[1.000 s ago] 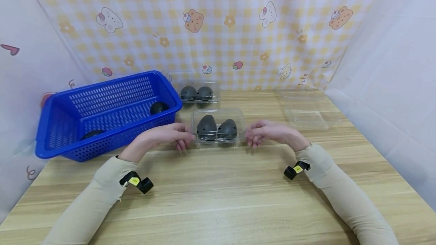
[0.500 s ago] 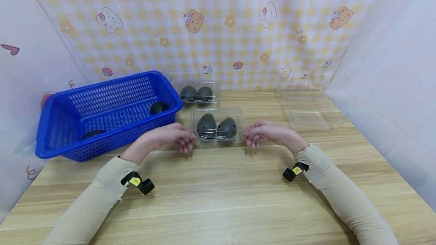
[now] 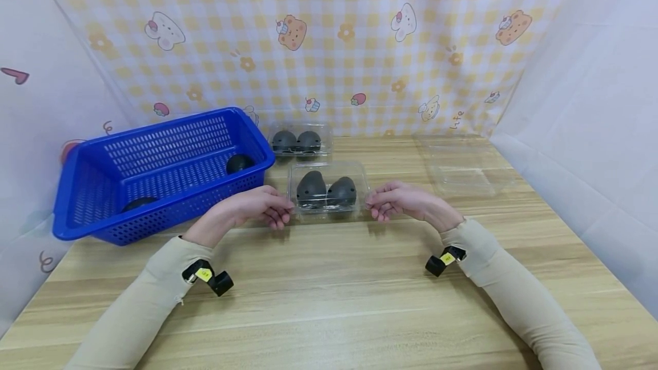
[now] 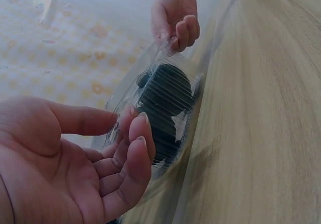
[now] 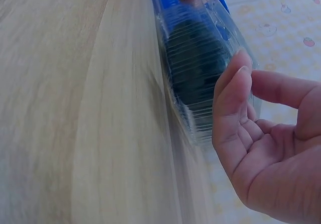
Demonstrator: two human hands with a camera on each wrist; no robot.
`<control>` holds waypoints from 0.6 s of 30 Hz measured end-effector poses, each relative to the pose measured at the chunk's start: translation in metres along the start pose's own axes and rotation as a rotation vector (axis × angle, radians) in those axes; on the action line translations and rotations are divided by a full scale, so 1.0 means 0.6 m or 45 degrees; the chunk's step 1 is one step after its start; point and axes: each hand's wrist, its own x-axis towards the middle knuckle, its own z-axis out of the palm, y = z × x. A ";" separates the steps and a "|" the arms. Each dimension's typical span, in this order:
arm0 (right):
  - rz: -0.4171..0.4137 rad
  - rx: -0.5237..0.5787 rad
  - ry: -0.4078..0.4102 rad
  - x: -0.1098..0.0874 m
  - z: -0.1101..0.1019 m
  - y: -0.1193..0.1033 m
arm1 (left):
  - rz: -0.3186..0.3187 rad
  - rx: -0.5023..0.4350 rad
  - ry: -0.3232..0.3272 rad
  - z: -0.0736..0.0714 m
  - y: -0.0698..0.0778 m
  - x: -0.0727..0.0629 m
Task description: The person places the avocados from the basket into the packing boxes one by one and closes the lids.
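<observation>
A clear plastic clamshell box stands closed at mid-table, a taller dark egg-shaped avocado and a shorter one inside it. My left hand pinches its left front corner between thumb and fingertips. At the opposite corner, the thumb and index finger of my right hand pinch the rim. The left wrist view shows the ribbed side of the box close over the wood, the other fingers loosely curled. In the right wrist view the dark contents show through the ribs.
A blue perforated basket at the left holds a dark avocado near its right end and another partly hidden by the front wall. Behind stands a second clear box with two avocados. Clear plastic containers lie back right.
The clamshell box has shifted slightly away from me. Both hands have moved along with it, the right hand drifting a little to the left. Basket and rear boxes are unchanged.
</observation>
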 end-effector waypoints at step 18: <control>-0.003 -0.006 -0.007 -0.001 0.003 -0.003 | 0.010 0.022 0.030 0.003 0.000 0.000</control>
